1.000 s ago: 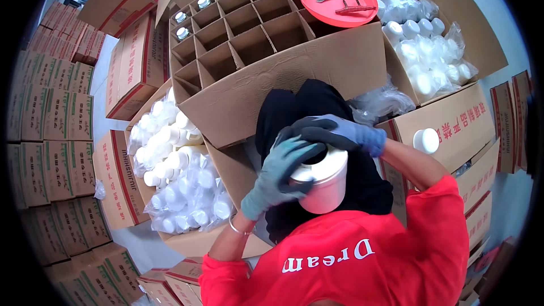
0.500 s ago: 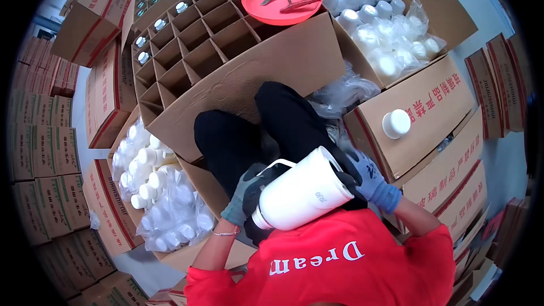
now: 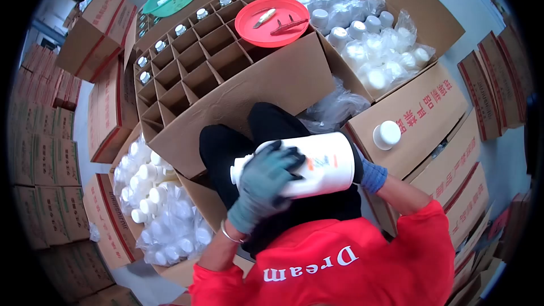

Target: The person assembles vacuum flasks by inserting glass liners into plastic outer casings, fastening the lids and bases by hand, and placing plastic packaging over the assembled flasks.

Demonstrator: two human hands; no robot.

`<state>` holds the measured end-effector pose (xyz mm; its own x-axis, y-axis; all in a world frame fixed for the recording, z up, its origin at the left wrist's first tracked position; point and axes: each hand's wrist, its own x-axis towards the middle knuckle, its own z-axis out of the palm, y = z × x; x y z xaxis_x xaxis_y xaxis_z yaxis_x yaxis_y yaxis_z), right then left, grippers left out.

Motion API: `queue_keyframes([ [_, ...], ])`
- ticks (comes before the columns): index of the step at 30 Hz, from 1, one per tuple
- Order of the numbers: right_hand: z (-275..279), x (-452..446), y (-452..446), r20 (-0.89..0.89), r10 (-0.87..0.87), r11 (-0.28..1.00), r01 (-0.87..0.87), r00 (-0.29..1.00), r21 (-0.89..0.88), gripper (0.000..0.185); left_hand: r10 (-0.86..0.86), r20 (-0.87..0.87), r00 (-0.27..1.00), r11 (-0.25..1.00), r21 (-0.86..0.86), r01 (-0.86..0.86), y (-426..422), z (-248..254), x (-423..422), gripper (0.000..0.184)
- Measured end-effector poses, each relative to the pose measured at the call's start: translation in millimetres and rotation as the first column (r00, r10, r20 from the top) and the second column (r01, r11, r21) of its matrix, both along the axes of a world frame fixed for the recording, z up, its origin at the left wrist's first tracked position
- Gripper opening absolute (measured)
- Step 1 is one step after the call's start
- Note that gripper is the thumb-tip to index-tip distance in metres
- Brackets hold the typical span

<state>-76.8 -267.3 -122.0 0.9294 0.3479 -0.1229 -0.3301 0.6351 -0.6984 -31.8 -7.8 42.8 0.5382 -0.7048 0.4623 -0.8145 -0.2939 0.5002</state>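
Note:
A large white jug-like bottle lies sideways above my lap, its neck toward the left and its base toward the right. Orange and grey print shows on its side. My left hand, in a grey-green glove and slightly blurred, curls over the bottle near the neck. At the base, my right hand in a blue glove holds the bottle; most of its fingers are hidden behind it. The bottle's handle is out of sight.
A divided carton with small capped bottles stands ahead, bearing a red plate with a knife. Cartons of bagged white bottles flank it at left and right. A white cap sits on a closed carton.
The bottle has turned from upright, through a tilt, to nearly level, and its printed side now shows. My left hand has moved from the neck end onto its side. The view has shifted.

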Motion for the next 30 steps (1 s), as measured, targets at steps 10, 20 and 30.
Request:
queue_keyframes([
  [10,-1,14,-4,0.407,0.11,0.838,0.135,0.907,-0.528,0.047,-0.121,0.2,0.972,0.967,0.246,0.07,-34,7,-3,0.02],
  [20,60,40,15,0.208,-0.214,0.929,0.265,0.954,-0.257,0.05,0.182,-0.173,0.968,0.965,-0.157,-0.209,-18,-13,22,0.021],
  [30,132,228,22,0.782,0.308,0.35,0.7,0.542,-0.623,0.035,0.475,-0.543,0.692,0.762,-0.138,-0.632,120,-4,60,0.026],
])
